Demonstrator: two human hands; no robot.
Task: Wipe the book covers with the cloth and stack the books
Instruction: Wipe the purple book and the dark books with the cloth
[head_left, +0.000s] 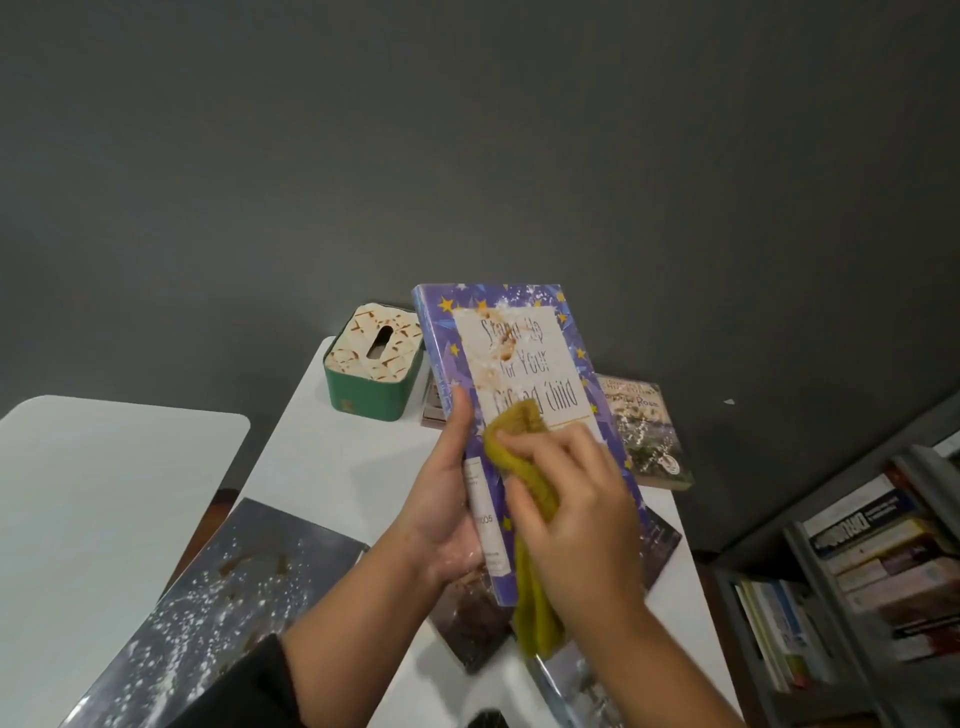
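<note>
Head view: purple star-patterned book (524, 374) held tilted above white table (332, 457), left hand (447, 499) gripping its spine edge, right hand (571, 499) bunching mustard cloth (519, 467) against cover; brown stains (506, 348) higher up likely want firm upward strokes.

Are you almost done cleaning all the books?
Not nearly. Nothing looks finished and no stack shows. The left hand holds up the purple book while the right hand rubs it with the yellow cloth; brown stains still mark the top of its cover. The dark book at the near left is still speckled white, and another book lies behind, unstacked.
</note>
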